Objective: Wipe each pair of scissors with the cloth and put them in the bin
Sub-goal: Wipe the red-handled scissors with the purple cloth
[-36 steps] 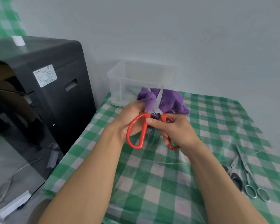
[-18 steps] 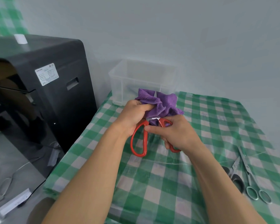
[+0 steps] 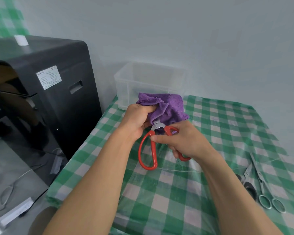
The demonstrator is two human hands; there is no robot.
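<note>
The worktop [image 3: 176, 200], under a green checked cover, fills the lower right of the view. A black cabinet [image 3: 61, 106] stands off its left edge. At the far left corner of the worktop, against the wall, sits the clear bin [image 3: 149, 82]. I cannot make out whether anything lies inside it.

Just in front of the bin, the purple cloth [image 3: 166, 107] is bunched in the air. The left hand [image 3: 137, 119] is curled tight round it and squeezes it over the blades of the red scissors [image 3: 166, 129]. Only the pivot and the two handle loops show below the cloth. The right hand [image 3: 182, 141] grips the handles, with the thumb pressed on the left loop and the fingers wrapped round the right one. The two hands sit close together, each clamped on its own thing.

The scissors' long axis runs away from the person. The handles are near the body and the covered blades point toward the bin, which lies straight beyond the hands and slightly left. The left hand is nearer to the bin, but it is the right hand that holds the scissors. So the drop probably calls for a short forward reach by the right hand once the cloth slides off the tips.

Two more pairs wait at the worktop's right edge, well apart from the hands: a steel pair [image 3: 261, 184] and a dark-handled pair [image 3: 248, 184].
</note>
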